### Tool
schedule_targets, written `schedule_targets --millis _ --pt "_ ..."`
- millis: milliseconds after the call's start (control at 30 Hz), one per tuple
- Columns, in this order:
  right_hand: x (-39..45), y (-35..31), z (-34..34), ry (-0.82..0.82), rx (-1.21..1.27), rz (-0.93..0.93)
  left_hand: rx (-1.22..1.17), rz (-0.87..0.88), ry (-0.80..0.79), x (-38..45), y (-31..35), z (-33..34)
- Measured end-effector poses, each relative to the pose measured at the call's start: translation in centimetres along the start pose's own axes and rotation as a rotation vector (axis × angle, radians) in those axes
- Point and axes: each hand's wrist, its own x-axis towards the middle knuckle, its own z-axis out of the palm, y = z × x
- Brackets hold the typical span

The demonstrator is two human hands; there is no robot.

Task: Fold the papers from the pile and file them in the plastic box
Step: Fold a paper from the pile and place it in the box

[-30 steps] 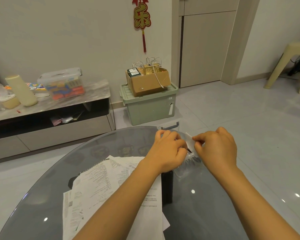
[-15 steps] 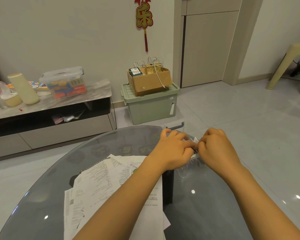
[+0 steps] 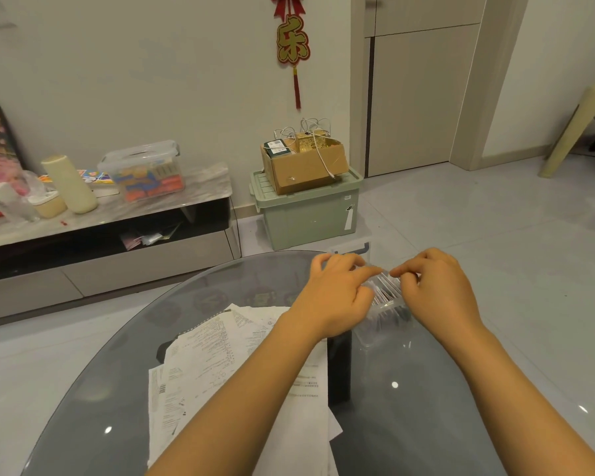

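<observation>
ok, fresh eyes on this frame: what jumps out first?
Both hands, left hand and right hand, meet over the clear plastic box at the glass table's far edge, fingers among the folded papers filed in it. The loose paper pile lies under the left forearm. A red ornament hangs on the wall.

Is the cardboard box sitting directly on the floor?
No: the cardboard box sits on the lid of the green storage bin, which itself stands on the tiled floor by the wall.
</observation>
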Motion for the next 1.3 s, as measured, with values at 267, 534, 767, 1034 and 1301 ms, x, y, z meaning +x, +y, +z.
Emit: schedule_targets --millis 267,534,767,1034,1301 --pt "-3.9 -2.8 0.6 -0.029 0.109 -0.207 -0.027 -0.194 0.038 -7.3 0.3 -2.2" --pt "-9.3 -4.6 3.1 -0.276 0.089 -0.361 0.009 -0.476 -0.057 -17.1 0.2 -2.3" --pt "-11.1 -4.7 4.5 -0.433 0.033 -0.448 0.022 -0.611 -0.078 -20.9 -1.8 -0.8" --pt "-11.3 -4.4 5.6 -0.538 0.019 -0.497 0.050 -0.630 -0.087 -20.6 -3.8 -0.1" --pt "-11.2 -4.3 6.3 -0.523 0.067 -0.533 0.057 -0.479 0.166 -20.2 -2.9 -0.6"
